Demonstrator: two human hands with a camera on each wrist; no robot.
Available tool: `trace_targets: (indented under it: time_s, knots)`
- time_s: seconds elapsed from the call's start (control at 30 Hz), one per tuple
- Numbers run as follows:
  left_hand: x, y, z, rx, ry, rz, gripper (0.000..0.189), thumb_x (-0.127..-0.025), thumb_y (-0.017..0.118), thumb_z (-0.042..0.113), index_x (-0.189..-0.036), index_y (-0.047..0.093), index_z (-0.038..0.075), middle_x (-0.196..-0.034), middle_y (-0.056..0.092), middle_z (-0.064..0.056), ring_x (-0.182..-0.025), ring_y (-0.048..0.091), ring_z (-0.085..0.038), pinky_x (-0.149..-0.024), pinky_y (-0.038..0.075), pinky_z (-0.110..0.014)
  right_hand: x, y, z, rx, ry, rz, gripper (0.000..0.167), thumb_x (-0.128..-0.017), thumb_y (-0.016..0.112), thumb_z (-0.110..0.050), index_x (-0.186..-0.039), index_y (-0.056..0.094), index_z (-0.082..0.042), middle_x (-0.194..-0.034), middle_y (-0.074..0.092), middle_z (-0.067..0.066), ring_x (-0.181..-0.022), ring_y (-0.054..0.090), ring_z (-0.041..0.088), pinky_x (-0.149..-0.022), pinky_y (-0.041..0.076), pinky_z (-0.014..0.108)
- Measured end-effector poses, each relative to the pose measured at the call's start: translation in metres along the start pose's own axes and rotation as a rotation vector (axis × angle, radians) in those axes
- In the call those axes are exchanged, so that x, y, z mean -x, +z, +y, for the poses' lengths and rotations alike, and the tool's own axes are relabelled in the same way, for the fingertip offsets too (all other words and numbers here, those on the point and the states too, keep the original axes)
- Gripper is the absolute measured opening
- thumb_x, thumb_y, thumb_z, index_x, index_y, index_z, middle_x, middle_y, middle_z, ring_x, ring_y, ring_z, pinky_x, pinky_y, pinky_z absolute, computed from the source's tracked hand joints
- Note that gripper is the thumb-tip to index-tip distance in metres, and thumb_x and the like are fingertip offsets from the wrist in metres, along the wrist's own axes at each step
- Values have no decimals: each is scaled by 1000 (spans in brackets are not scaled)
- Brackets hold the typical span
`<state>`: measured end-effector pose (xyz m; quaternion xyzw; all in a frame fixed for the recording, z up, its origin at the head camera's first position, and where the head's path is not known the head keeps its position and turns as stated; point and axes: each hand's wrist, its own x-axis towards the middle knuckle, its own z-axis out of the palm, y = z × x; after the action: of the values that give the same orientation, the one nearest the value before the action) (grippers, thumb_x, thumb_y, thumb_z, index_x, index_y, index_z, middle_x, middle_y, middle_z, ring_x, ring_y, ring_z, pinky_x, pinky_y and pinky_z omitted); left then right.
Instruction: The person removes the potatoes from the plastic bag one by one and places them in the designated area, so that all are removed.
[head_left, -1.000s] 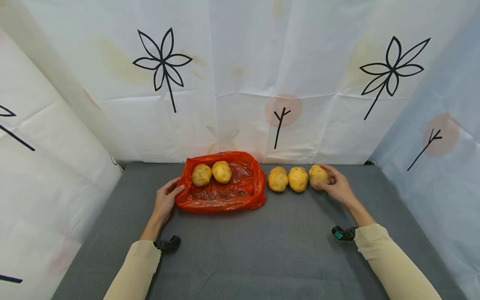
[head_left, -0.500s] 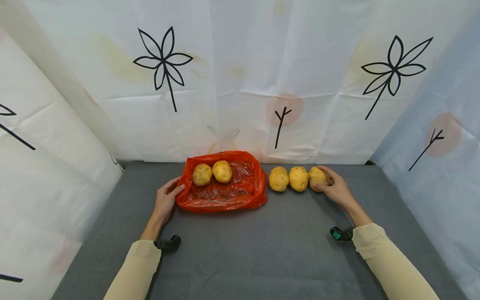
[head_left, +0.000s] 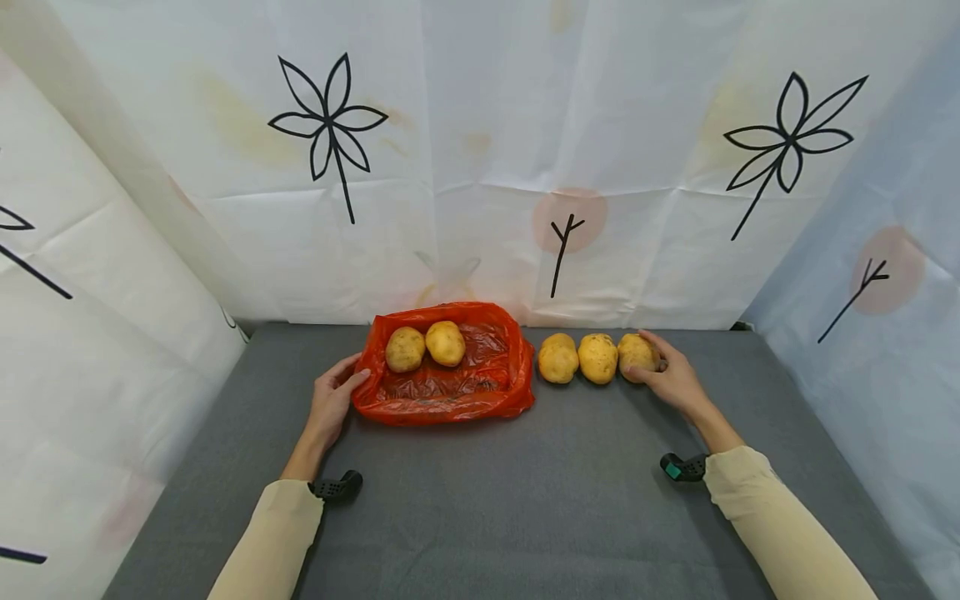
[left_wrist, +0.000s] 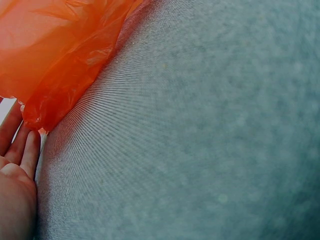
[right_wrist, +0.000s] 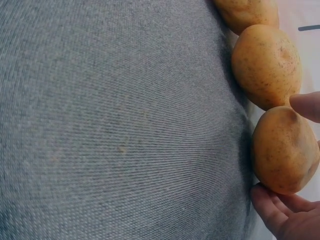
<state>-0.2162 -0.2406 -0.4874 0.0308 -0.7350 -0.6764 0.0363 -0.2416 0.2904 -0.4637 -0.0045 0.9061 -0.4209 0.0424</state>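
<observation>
Red bag (head_left: 448, 409) against left hand (head_left: 330, 402), 1 potato (head_left: 636, 353) in right hand (head_left: 679, 380).

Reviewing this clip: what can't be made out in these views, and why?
Left hand, head view: the red bag hides some fingertips, so pinching or merely touching is unclear; the left wrist view's left edge crops the hand.
Bagged potatoes, head view: undersides hidden by their own tops.
Rightmost potato, head view: the right hand covers part of it.
Row's leftmost potato, right wrist view: cut off by the top edge.
</observation>
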Motion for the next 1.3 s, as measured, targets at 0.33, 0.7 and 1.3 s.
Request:
trace_targets:
  time_s: [0.33, 0.7, 1.3]
  knots:
    - [0, 1, 1, 1, -16, 1, 44, -104, 59, 9, -144, 51, -6, -142, 50, -22, -107, 55, -3, -88, 48, -14, -1, 0, 2, 8, 0, 9, 79, -99, 68, -27, -162, 24, -10, -161, 19, 31, -131, 38, 55, -92, 44, 62]
    - [0, 0, 1, -14, 1, -5, 46, -104, 60, 11, -144, 50, -7, -141, 51, -23, -105, 55, -1, -87, 48, -14, 0, -1, 3, -4, -5, 10, 79, -99, 68, -30, -162, 24, -10, -160, 24, 30, -127, 45, 51, -87, 47, 54]
    - [-15, -4, -31, -17, 17, 28, 46, -103, 63, 19, -144, 54, 0, -140, 52, -18, -111, 55, -6, -88, 48, -13, 1, -15, -7, 54, 1, 18, 81, -98, 69, -33, -161, 25, -8, -151, 29, 38, -130, 42, 56, -93, 47, 63]
